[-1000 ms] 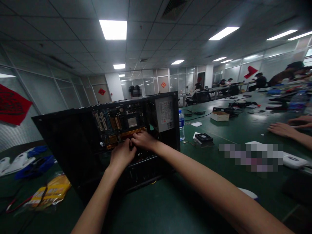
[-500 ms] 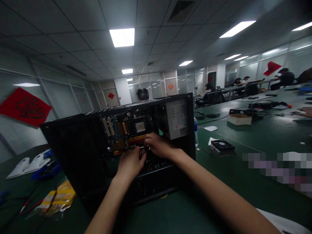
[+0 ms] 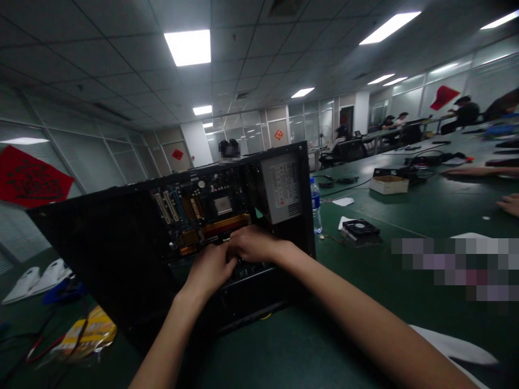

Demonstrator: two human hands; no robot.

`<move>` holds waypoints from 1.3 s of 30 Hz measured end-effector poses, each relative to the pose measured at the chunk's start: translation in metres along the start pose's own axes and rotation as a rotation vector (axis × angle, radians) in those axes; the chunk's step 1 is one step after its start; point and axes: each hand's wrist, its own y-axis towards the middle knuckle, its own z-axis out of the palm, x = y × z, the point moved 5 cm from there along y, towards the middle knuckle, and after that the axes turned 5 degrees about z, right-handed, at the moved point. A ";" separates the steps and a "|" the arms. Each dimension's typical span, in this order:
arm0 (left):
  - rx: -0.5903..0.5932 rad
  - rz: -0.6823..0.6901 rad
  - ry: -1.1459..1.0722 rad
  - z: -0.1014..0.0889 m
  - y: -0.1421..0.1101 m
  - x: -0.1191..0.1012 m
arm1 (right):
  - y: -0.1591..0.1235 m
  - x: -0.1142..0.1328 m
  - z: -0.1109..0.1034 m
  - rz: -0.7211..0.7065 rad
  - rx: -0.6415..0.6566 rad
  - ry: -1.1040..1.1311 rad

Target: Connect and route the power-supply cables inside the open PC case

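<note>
An open black computer case [image 3: 101, 254] lies on its side on the green table [image 3: 365, 281]. Inside it sit a motherboard [image 3: 194, 208] with orange and yellow slots and a grey power supply [image 3: 284, 186]. My left hand [image 3: 211, 267] and my right hand [image 3: 253, 244] are both inside the case, just below the motherboard's orange slots. The two hands are close together, with fingers curled and pinched. What they grip is hidden by the hands and the dim light.
A water bottle [image 3: 315, 205] and a small black fan [image 3: 360, 228] lie right of the case. A cardboard box [image 3: 388, 185] sits farther back. A yellow packet [image 3: 83, 334] and white and blue items [image 3: 38, 275] lie at the left. Another person's hands [image 3: 508, 204] rest at the right edge.
My hands have shifted slightly lower inside the case and stay pressed together. The camera view has swung a little, so the case sits differently in the picture.
</note>
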 end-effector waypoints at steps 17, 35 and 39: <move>-0.069 -0.056 0.012 -0.002 0.000 0.004 | -0.019 -0.024 0.040 0.406 0.668 0.017; -0.104 0.006 -0.176 -0.009 0.001 0.006 | -0.005 -0.013 0.006 0.320 0.173 0.208; -0.147 0.186 -0.311 -0.025 -0.005 0.005 | 0.004 -0.021 -0.006 0.387 -0.161 0.549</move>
